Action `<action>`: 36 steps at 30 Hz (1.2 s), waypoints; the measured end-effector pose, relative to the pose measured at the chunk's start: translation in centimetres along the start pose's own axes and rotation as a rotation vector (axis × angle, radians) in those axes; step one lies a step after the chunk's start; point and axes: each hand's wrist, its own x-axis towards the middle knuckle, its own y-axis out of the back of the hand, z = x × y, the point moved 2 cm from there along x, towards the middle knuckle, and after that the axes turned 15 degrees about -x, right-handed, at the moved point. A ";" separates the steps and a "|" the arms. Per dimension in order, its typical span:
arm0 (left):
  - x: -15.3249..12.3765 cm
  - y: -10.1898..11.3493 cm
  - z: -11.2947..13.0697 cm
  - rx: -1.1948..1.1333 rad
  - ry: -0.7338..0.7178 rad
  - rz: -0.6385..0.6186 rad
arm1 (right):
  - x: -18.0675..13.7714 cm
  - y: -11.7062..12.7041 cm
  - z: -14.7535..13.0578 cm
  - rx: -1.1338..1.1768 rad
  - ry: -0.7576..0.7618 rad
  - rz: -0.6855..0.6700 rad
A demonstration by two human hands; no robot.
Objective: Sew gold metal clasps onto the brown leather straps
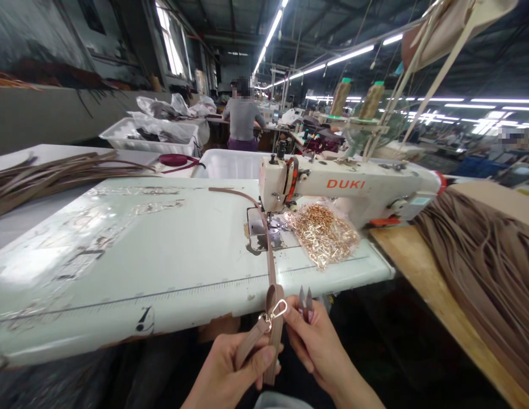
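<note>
A long tan strap (pixel 269 255) runs from under the needle of the white DUKI sewing machine (pixel 345 187) toward me over the table edge. Its near end is folded through a gold clasp (pixel 276 312). My left hand (pixel 230 369) is closed on the folded strap end below the table edge. My right hand (pixel 317 343) touches the strap beside the clasp and grips small thread snips (pixel 305 299), blades pointing up. A clear bag of gold clasps (pixel 324 233) lies beside the needle plate.
A pile of tan straps (pixel 486 267) lies on the wooden board at right, and another bundle of straps (pixel 46 176) at far left. White bins (pixel 153 133) stand behind the table (pixel 140 255). A person (pixel 242 116) works farther back. Thread cones (pixel 357 97) stand above the machine.
</note>
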 end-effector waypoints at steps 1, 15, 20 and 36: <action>0.0 0.0 -0.1 -0.003 0.000 -0.005 | 0.0 0.0 0.0 0.000 0.003 -0.002; -0.2 -0.6 -0.5 -0.099 -0.051 0.091 | -0.4 0.0 -0.3 -0.027 0.016 0.001; -0.2 -0.5 -0.6 -0.070 -0.031 0.091 | -0.4 -0.1 -0.4 -0.055 0.003 0.010; -0.2 0.3 -1.3 -0.163 0.081 0.059 | -0.4 -0.3 -0.2 0.000 -0.012 -0.021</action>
